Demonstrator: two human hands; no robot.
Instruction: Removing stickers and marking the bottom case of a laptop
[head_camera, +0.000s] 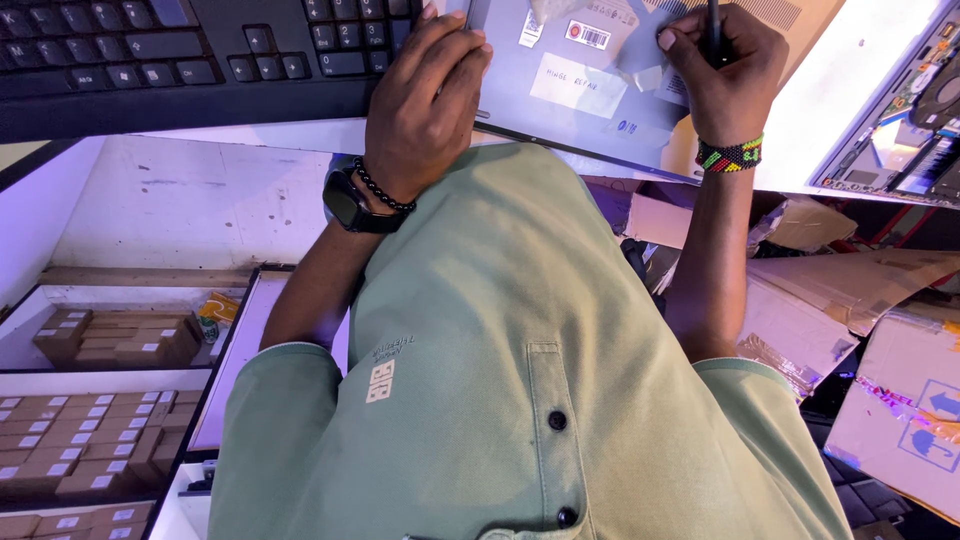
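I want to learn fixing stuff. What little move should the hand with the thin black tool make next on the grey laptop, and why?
Probably lower the tool's tip onto the laptop base. The right hand grips the thin black tool upright above it, while the left hand lies flat on the laptop's edge, steadying it. Where the tip sits is out of view.

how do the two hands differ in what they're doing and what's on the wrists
The left hand lies flat, fingers spread on the grey laptop underside; the right hand is curled around a thin dark tool. The left wrist wears a black watch and dark bead bracelet; the right a multicoloured beaded band. Both are over the laptop.
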